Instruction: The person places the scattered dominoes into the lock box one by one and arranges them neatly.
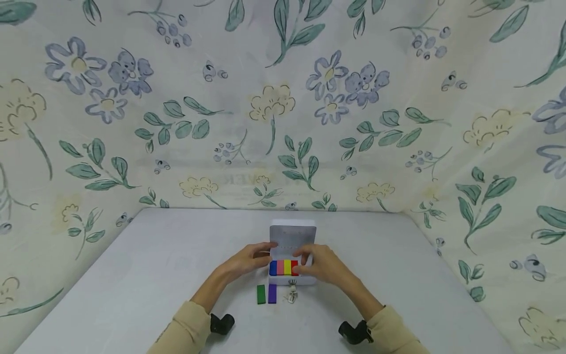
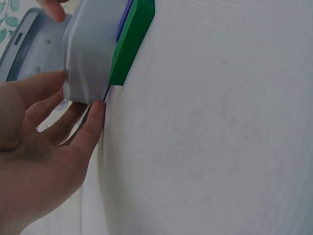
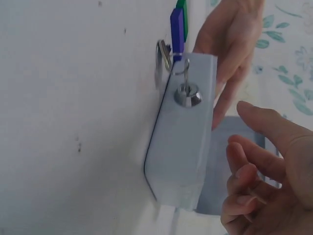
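A small grey-white metal lock box (image 1: 305, 280) stands on the table with its lid (image 1: 293, 236) raised. Inside, blue (image 1: 273, 268), pink (image 1: 280, 267), yellow (image 1: 287, 267) and red blocks (image 1: 295, 268) lie side by side. My left hand (image 2: 54, 127) holds the box's left end, fingertips against its side and rim. Over the right part of the box is my right hand (image 3: 269, 166), fingers loosely bent, thumb apart, nothing between them. A key (image 3: 186, 73) sits in the front lock (image 3: 188, 95), with more keys (image 3: 164, 54) hanging from its ring.
On the table in front of the box lie a green block (image 1: 261, 294) and a purple block (image 1: 272, 294), close together and left of the keys. Floral cloth (image 1: 274, 123) hangs behind the white table (image 1: 199, 231) and along its sides.
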Demonstrator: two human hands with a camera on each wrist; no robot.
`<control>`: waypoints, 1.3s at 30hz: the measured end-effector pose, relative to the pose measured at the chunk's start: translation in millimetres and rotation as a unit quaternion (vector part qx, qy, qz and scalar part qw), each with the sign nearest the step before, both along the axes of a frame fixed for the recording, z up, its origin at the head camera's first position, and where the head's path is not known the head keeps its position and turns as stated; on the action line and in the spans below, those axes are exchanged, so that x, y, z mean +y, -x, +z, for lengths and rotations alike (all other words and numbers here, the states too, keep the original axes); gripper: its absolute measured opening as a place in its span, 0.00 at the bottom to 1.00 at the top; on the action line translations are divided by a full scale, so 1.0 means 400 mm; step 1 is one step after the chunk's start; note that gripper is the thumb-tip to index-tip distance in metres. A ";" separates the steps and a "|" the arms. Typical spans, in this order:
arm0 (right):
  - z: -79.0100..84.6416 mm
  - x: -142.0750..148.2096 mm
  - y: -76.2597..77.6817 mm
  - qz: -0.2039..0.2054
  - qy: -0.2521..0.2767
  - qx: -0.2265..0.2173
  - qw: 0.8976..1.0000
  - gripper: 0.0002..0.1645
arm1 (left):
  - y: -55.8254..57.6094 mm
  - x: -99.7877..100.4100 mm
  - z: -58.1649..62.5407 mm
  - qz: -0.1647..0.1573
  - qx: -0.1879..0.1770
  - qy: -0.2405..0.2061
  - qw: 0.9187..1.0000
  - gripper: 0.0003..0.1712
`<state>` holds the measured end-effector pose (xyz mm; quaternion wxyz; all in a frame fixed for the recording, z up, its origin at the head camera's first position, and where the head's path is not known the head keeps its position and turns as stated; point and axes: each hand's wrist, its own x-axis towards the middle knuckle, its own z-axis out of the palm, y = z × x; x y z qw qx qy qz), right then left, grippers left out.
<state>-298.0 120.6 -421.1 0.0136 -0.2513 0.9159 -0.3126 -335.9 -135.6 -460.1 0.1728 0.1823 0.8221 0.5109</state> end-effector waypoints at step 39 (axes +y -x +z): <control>-0.030 -0.091 -0.100 0.066 -0.055 -0.085 0.993 0.30 | -0.012 0.000 0.010 -0.013 0.013 0.001 1.000 0.28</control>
